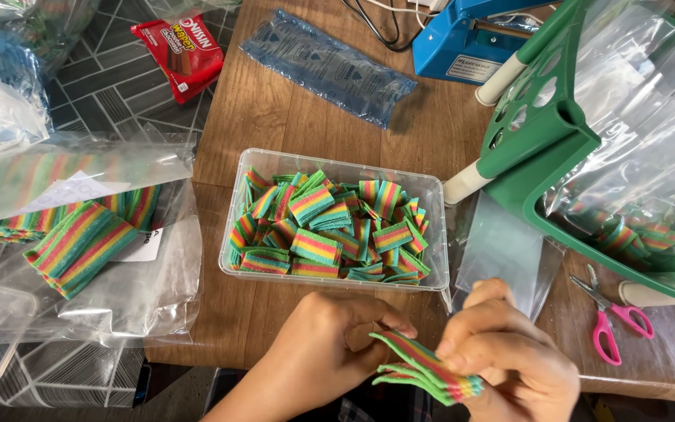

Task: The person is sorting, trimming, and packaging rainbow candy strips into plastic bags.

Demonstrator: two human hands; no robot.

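Left hand (pixel 323 349): pinches the loose ends of rainbow-striped sour candy strips (pixel 423 369).
Right hand (pixel 509 357): clamped on the same strips.
Clear plastic tub (pixel 432 234): mid-table, behind hands.

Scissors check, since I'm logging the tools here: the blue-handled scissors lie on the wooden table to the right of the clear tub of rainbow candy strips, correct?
Not quite. The scissors have pink handles, not blue. The head view shows them lying on the wooden table, right of the clear tub of rainbow candy strips.
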